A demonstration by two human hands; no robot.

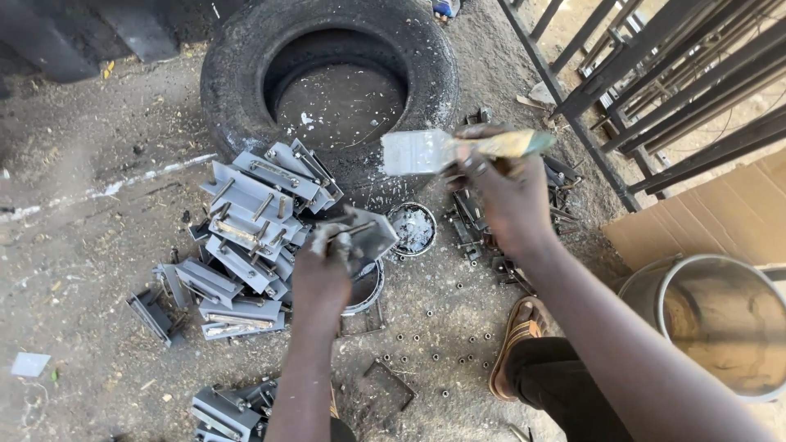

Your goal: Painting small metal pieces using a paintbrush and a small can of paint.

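Observation:
My left hand (321, 274) grips a small grey metal latch plate (367, 232) above a paint can (366, 288). My right hand (503, 192) holds a flat paintbrush (426, 151) with silver-grey bristles pointing left, raised over the latch. A small open tin of silver paint (413, 229) sits on the ground between the hands. To the left lies a heap of painted grey latch plates (250, 217) with bolts.
A worn black tyre (237, 69) lies on the dirt at the back. Unpainted dark metal parts (475, 233) sit under my right hand. Black metal bars (671, 90), cardboard (720, 217), a metal bucket (720, 327) stand right. Small nuts (434, 352) scatter nearby; my sandalled foot (514, 336).

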